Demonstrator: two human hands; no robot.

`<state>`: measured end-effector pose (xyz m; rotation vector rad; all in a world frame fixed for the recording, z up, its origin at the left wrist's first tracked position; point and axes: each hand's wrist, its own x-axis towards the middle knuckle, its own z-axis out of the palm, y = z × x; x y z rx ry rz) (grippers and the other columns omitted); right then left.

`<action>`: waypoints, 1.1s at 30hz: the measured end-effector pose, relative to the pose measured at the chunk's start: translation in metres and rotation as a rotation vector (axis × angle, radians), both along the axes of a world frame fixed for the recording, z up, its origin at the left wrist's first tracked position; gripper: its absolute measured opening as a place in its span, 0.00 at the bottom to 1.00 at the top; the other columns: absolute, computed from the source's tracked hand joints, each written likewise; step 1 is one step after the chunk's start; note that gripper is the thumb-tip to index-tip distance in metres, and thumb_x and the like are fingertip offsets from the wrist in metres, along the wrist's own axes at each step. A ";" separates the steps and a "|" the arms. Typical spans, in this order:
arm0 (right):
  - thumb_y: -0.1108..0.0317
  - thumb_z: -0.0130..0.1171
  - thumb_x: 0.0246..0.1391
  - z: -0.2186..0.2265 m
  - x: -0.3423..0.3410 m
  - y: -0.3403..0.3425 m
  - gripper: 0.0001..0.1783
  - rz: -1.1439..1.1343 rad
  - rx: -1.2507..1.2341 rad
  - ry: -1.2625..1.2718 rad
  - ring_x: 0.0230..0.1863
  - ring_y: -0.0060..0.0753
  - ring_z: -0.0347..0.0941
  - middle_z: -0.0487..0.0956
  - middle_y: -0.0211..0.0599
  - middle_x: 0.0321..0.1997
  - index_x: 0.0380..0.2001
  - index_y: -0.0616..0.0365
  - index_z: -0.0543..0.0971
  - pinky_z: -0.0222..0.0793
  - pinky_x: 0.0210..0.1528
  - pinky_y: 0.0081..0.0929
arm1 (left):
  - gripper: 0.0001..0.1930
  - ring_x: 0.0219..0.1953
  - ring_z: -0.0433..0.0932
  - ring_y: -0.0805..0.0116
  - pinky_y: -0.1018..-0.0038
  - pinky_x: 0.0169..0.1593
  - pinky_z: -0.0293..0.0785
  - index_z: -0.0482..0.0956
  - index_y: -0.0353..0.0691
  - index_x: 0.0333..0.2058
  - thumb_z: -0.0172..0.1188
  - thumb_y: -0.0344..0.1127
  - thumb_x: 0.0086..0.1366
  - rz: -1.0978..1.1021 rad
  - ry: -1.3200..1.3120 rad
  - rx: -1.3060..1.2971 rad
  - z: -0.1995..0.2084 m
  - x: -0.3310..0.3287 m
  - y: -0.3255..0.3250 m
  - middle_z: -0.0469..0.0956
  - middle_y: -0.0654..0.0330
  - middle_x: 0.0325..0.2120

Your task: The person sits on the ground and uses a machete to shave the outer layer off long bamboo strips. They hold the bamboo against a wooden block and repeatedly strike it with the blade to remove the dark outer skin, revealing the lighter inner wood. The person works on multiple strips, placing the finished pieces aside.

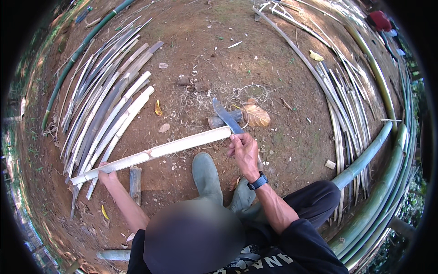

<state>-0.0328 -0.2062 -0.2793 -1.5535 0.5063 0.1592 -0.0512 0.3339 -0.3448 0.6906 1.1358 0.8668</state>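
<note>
A long split bamboo slat, pale inner face up, lies slantwise across in front of me. My left hand is closed around it near its left end. My right hand is closed on a machete, its dark blade angled up and to the left and its handle mostly hidden by the fingers. The slat's right end meets the base of the blade, beside my right thumb and fingertips; whether they also pinch the slat I cannot tell. Beyond it, a short wooden log lies on the ground, partly behind the blade.
Split bamboo strips lie heaped at left, with another pile at right. Thick green bamboo poles line the right side. Thin shavings and a large dry leaf lie ahead. A short bamboo piece stands near my left forearm.
</note>
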 end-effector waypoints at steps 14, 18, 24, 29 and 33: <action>0.71 0.52 0.60 0.023 0.014 -0.015 0.20 0.382 0.460 0.013 0.45 0.35 0.76 0.75 0.46 0.50 0.53 0.69 0.69 0.77 0.44 0.31 | 0.13 0.19 0.64 0.69 0.75 0.23 0.71 0.64 0.37 0.25 0.37 0.34 0.68 0.014 -0.120 0.051 0.024 0.011 0.013 0.64 0.59 0.20; 0.79 0.55 0.53 0.034 0.010 -0.007 0.22 0.437 0.533 -0.093 0.49 0.33 0.75 0.73 0.43 0.54 0.54 0.66 0.70 0.75 0.51 0.32 | 0.16 0.11 0.60 0.73 0.78 0.16 0.64 0.63 0.39 0.20 0.38 0.41 0.64 -0.146 -0.617 -0.106 0.024 0.006 0.010 0.58 0.65 0.09; 0.85 0.49 0.50 0.047 0.010 -0.004 0.32 0.490 0.485 -0.232 0.62 0.32 0.63 0.65 0.42 0.63 0.61 0.61 0.62 0.67 0.59 0.32 | 0.37 0.13 0.61 0.72 0.78 0.17 0.64 0.68 0.28 0.35 0.27 0.64 0.62 -0.370 -0.901 -0.168 0.031 -0.001 -0.020 0.58 0.63 0.13; 0.89 0.43 0.44 0.046 0.010 -0.005 0.38 0.477 0.494 -0.230 0.67 0.32 0.54 0.60 0.41 0.66 0.64 0.59 0.59 0.61 0.62 0.31 | 0.28 0.18 0.62 0.72 0.78 0.27 0.69 0.62 0.26 0.54 0.35 0.45 0.65 -0.487 -0.976 -0.109 0.028 -0.011 -0.021 0.60 0.63 0.17; 0.88 0.43 0.46 0.039 0.009 -0.003 0.38 0.390 0.601 -0.203 0.68 0.35 0.53 0.57 0.43 0.68 0.64 0.61 0.57 0.63 0.62 0.36 | 0.31 0.21 0.65 0.69 0.75 0.31 0.71 0.54 0.29 0.62 0.35 0.46 0.66 -0.414 -0.902 -0.125 0.026 -0.011 -0.018 0.61 0.62 0.19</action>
